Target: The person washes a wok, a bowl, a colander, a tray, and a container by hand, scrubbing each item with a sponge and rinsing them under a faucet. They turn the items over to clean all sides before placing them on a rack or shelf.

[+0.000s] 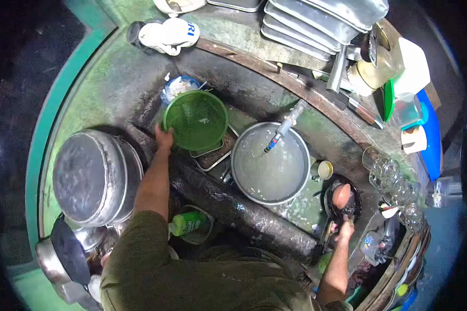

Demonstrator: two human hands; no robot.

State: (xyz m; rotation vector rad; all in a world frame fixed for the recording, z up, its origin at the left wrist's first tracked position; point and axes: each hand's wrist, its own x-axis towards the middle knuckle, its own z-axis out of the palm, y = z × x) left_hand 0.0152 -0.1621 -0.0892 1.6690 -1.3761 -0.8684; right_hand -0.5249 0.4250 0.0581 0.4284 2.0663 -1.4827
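Note:
My left hand (164, 139) is closed on the rim of a green plastic basket (197, 120), at its lower left side. The basket is tilted over a metal rack, beside a blue bowl (180, 87) with white stuff in it. On the right, my right hand (346, 228) is closed at the near edge of a dark pan (354, 199), around what looks like a handle. A reddish-brown rounded object (341, 196) lies in the pan. Between my hands, a large metal basin (270, 176) of cloudy water stands under a tap (283, 129).
Large pots (88, 176) stand at the left, and a green bottle (189, 223) is near my body. Stacked metal trays (311, 26), a knife (366, 111) and mugs (176, 33) are on the ledge (244, 52). Glasses (386, 171) line the right edge.

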